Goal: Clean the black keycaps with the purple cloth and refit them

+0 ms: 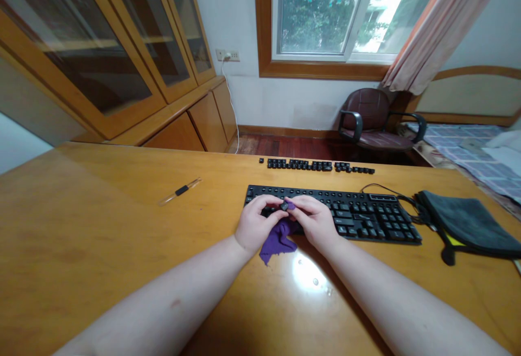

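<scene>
Between the fingertips of my left hand [256, 221] is a small black keycap [284, 205]. My right hand [315, 219] pinches a purple cloth [279, 241] and presses a fold of it against the keycap's side. The rest of the cloth hangs below my fingers toward the tabletop. Both hands are above the front part of a black keyboard [378, 220]. Along its top row, keycaps are off and small switches show. Part of the keyboard's left side is hidden behind my hands.
Loose black keycaps [299, 165] lie in rows along the desk's far edge. A slim clear tool with a black grip [181, 190] rests at left. On the right are a dark grey cloth [468, 220] and a coiled cable [421, 209]. An office chair [368, 117] stands beyond the wooden desk [101, 236].
</scene>
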Demonstrator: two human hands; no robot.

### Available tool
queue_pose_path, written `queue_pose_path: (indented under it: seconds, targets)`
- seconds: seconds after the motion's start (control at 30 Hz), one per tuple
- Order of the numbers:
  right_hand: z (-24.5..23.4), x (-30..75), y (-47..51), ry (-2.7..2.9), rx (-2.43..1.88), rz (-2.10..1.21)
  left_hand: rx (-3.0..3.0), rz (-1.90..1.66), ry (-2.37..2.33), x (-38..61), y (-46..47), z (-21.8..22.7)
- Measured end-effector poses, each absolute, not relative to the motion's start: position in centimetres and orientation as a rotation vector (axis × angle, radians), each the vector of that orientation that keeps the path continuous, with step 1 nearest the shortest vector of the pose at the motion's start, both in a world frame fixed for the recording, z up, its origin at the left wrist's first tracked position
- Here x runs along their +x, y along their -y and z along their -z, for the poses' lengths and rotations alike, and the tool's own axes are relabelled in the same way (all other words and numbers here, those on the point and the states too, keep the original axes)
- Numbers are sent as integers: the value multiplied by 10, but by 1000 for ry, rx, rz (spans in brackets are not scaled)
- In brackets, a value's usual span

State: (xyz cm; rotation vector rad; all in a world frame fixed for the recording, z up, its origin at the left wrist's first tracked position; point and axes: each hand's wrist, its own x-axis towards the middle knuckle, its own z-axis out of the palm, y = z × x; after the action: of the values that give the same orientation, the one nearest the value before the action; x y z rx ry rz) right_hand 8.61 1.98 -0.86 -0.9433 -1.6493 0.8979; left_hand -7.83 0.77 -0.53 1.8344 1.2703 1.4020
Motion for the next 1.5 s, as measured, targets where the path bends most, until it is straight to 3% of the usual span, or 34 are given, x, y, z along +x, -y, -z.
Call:
queue_pose_path:
  seconds: [1.5]
  targets:
    - [12, 87, -24, 1595, -891, -962, 1782, -1354, -1329, -80, -8, 5]
